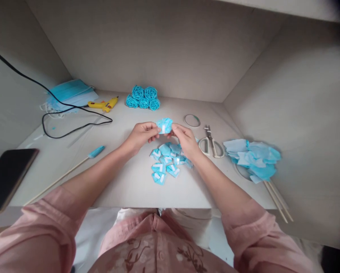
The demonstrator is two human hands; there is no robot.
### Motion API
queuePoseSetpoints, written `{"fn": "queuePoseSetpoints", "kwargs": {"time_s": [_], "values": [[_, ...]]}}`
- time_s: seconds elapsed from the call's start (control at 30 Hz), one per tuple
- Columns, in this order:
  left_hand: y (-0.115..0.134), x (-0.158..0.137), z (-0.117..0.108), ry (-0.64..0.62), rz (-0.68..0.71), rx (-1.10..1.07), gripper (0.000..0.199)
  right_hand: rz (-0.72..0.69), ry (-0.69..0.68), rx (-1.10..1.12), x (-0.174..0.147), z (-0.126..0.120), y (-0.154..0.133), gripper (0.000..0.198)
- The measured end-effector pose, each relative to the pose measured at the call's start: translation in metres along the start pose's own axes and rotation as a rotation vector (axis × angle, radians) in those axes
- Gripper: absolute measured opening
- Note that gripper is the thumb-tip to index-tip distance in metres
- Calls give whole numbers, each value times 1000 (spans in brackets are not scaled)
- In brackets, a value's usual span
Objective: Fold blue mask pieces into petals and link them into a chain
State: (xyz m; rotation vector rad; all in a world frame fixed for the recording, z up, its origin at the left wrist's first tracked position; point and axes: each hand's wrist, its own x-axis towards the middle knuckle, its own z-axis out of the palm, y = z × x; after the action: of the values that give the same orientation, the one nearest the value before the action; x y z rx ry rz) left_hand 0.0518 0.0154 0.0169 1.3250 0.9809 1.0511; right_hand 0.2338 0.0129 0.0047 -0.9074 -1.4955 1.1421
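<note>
A folded light-blue petal piece point(164, 125) with a white tape strip on it is held up between both hands, above the table. My left hand point(143, 134) pinches its left edge, fingers closed. On the opposite edge, my right hand point(185, 138) grips it between thumb and fingers. Below them lies a loose pile of several similar blue petal pieces point(166, 159), most with white tape strips; my right hand and wrist hide part of the pile.
Scissors point(211, 146) and a tape roll point(192, 120) lie right. Blue material with sticks point(252, 157) is further right. Rolled blue roses point(144, 98) stand behind. Left are a yellow glue gun point(106, 104), face masks point(70, 93), black cable point(76, 107), blue-tipped stick point(64, 175) and phone point(9, 176).
</note>
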Motion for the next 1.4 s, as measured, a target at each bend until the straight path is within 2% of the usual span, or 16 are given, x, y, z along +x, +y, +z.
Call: {"fn": "queuePoseSetpoints", "kwargs": {"time_s": [0.1,0.23,0.43,0.77,1.1,1.2,1.3,1.4], "values": [[0,-1,0,23,-30,-90,29,25,-13,23,-1,1,-1,46],[0,-2,2,31,-40,-171,29,64,-25,2,-1,4,2,37],[-1,-4,4,14,-54,-191,27,40,17,-8,0,3,7,37],[-3,-4,7,5,-89,-347,26,21,-43,-3,-1,3,9,28],[-7,-5,11,21,-81,-261,29,-6,34,-46,0,2,10,31],[-6,-6,10,150,29,-89,31,-4,63,-47,0,2,9,28],[-2,-9,10,292,309,192,31,-4,69,-76,1,1,11,24],[0,-11,10,294,582,514,17,-37,61,-150,1,2,12,21]]}}
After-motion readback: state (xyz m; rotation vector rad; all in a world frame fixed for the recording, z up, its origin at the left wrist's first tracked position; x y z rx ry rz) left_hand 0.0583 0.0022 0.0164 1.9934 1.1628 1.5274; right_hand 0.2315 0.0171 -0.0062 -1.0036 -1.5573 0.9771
